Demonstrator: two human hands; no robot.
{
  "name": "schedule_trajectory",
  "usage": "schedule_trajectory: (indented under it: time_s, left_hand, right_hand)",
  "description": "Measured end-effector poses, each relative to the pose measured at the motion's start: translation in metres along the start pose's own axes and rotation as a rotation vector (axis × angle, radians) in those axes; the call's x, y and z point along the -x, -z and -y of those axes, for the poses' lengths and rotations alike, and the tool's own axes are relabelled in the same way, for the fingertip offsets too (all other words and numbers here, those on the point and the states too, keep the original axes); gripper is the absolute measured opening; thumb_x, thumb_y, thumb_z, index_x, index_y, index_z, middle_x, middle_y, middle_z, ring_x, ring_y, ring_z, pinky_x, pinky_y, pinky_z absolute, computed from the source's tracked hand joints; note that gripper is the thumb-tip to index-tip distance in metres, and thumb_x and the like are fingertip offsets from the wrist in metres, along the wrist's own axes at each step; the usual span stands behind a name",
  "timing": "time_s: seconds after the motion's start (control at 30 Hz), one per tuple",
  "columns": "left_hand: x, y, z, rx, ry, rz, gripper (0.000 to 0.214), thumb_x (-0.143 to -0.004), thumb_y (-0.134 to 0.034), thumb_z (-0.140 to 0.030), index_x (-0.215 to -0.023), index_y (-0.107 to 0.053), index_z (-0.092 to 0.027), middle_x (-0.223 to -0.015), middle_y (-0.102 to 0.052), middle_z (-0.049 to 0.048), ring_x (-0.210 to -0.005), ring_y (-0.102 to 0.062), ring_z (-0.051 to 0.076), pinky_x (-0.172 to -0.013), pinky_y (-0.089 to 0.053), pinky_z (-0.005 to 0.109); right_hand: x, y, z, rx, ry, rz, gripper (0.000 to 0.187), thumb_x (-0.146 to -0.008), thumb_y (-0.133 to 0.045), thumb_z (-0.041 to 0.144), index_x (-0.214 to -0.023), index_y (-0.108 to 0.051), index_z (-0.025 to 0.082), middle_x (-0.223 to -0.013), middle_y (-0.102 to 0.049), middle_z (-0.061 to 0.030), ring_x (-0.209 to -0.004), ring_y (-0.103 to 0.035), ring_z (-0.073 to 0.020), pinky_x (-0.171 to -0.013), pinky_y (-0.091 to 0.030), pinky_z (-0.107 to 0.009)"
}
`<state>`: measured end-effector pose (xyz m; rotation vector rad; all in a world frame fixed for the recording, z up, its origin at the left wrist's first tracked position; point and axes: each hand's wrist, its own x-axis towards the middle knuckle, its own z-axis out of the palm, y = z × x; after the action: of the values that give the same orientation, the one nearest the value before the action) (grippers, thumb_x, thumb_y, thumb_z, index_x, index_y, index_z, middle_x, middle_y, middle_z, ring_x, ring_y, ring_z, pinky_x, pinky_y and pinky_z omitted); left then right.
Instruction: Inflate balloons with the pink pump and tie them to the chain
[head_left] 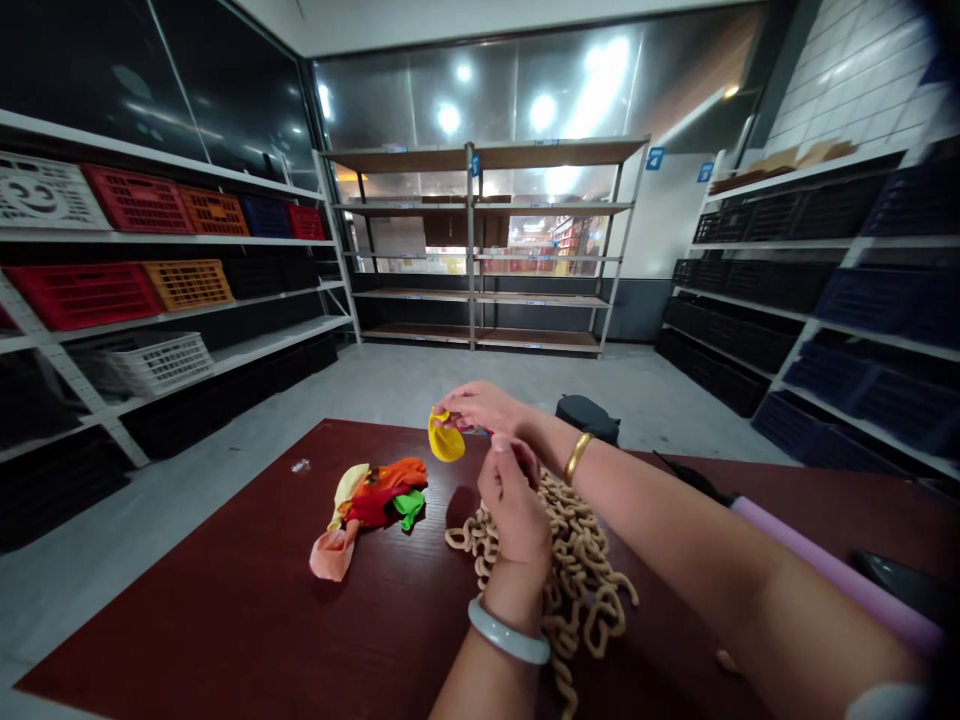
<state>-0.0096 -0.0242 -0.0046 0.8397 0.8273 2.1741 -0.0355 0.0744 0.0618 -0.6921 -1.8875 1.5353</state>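
My right hand (486,405), with a gold bangle on its wrist, reaches across to the left and pinches a limp yellow balloon (447,440) that hangs from the fingertips above the table. Just below and to its right, my left hand (516,500), wearing a pale bangle, is closed with thumb and fingers pressed together. A bit of red and dark shows at those fingertips, too small to name. Under the left hand lies a heap of thick beige cord (581,540). Further left rests a small pile of limp balloons (379,490) in orange, red, green, pale yellow and peach.
The dark red table (225,580) also bears a scrap of clear plastic (300,466), a pink-purple roll (832,575) and a dark object (900,585) at the right. A black bag (589,416) stands behind the far edge. Shelves with crates (135,198) line the walls.
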Motion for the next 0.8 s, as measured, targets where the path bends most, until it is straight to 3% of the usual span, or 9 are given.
schedule_trajectory:
  time_s: [0.1, 0.17, 0.27, 0.37, 0.47, 0.57, 0.7, 0.8]
  left_hand:
    - [-0.005, 0.000, 0.010, 0.026, 0.171, -0.047, 0.055, -0.089, -0.041, -0.063, -0.060, -0.047, -0.017, -0.047, -0.041, -0.0038, -0.039, -0.036, 0.008, -0.039, -0.025, 0.021]
    - [-0.007, -0.001, 0.017, 0.039, 0.281, -0.033, 0.058, -0.085, -0.041, -0.069, -0.070, -0.056, -0.014, -0.052, -0.051, -0.0006, -0.041, -0.046, 0.010, -0.041, -0.032, 0.021]
    - [-0.006, -0.005, 0.024, 0.139, 0.369, 0.033, 0.062, -0.082, -0.046, -0.071, -0.096, -0.064, -0.013, -0.076, -0.068, 0.0085, -0.062, -0.065, 0.017, -0.053, -0.046, 0.025]
    - [0.001, -0.011, 0.025, 0.297, 0.452, 0.090, 0.055, -0.084, -0.050, -0.064, -0.111, -0.065, -0.018, -0.103, -0.070, 0.0117, -0.089, -0.068, 0.020, -0.070, -0.052, 0.028]
    - [0.011, -0.017, 0.026, 0.377, 0.566, 0.146, 0.046, -0.088, -0.053, -0.056, -0.111, -0.066, -0.018, -0.112, -0.069, 0.0113, -0.102, -0.066, 0.021, -0.081, -0.051, 0.030]
    - [0.022, -0.021, 0.028, 0.399, 0.621, 0.182, 0.037, -0.087, -0.060, -0.046, -0.107, -0.067, -0.015, -0.111, -0.069, 0.0120, -0.103, -0.066, 0.021, -0.085, -0.051, 0.029]
    - [0.029, -0.023, 0.029, 0.372, 0.650, 0.167, 0.021, -0.083, -0.068, -0.027, -0.099, -0.068, -0.014, -0.104, -0.071, 0.0098, -0.094, -0.069, 0.020, -0.083, -0.053, 0.030]
    - [0.023, -0.021, 0.025, 0.375, 0.631, 0.132, 0.011, -0.085, -0.062, -0.020, -0.092, -0.068, -0.012, -0.100, -0.072, 0.0108, -0.097, -0.069, 0.023, -0.086, -0.054, 0.034]
  right_hand:
    - [0.012, 0.024, 0.007, 0.164, 0.025, -0.031, 0.011, -0.085, -0.059, 0.018, -0.085, -0.068, 0.012, -0.077, -0.071, -0.0040, -0.072, -0.065, -0.0126, -0.070, -0.052, -0.024]
    - [0.029, 0.037, 0.010, 0.290, 0.045, -0.090, 0.008, -0.081, -0.062, 0.016, -0.085, -0.069, 0.014, -0.073, -0.070, -0.0018, -0.068, -0.063, -0.0123, -0.066, -0.049, -0.024]
    - [0.062, 0.050, 0.011, 0.476, 0.073, -0.200, 0.009, -0.075, -0.066, 0.013, -0.082, -0.071, 0.017, -0.072, -0.069, -0.0003, -0.068, -0.061, -0.0133, -0.066, -0.047, -0.025]
    - [0.099, 0.057, 0.005, 0.594, 0.113, -0.282, 0.014, -0.075, -0.067, 0.014, -0.086, -0.071, 0.020, -0.087, -0.072, -0.0023, -0.081, -0.064, -0.0164, -0.077, -0.047, -0.029]
    - [0.131, 0.061, -0.009, 0.653, 0.247, -0.361, 0.024, -0.079, -0.065, 0.014, -0.101, -0.069, 0.022, -0.104, -0.072, -0.0043, -0.094, -0.065, -0.0176, -0.086, -0.047, -0.031]
    - [0.156, 0.065, -0.023, 0.629, 0.298, -0.433, 0.029, -0.078, -0.065, 0.012, -0.105, -0.067, 0.022, -0.104, -0.072, -0.0049, -0.096, -0.066, -0.0179, -0.087, -0.048, -0.032]
    - [0.192, 0.080, -0.032, 0.620, 0.274, -0.451, 0.037, -0.077, -0.068, 0.017, -0.113, -0.063, 0.024, -0.111, -0.068, -0.0037, -0.097, -0.065, -0.0171, -0.085, -0.050, -0.030]
    - [0.233, 0.107, -0.035, 0.910, 0.107, -0.533, 0.045, -0.075, -0.072, 0.027, -0.119, -0.060, 0.026, -0.124, -0.061, -0.0066, -0.105, -0.062, -0.0218, -0.090, -0.047, -0.037]
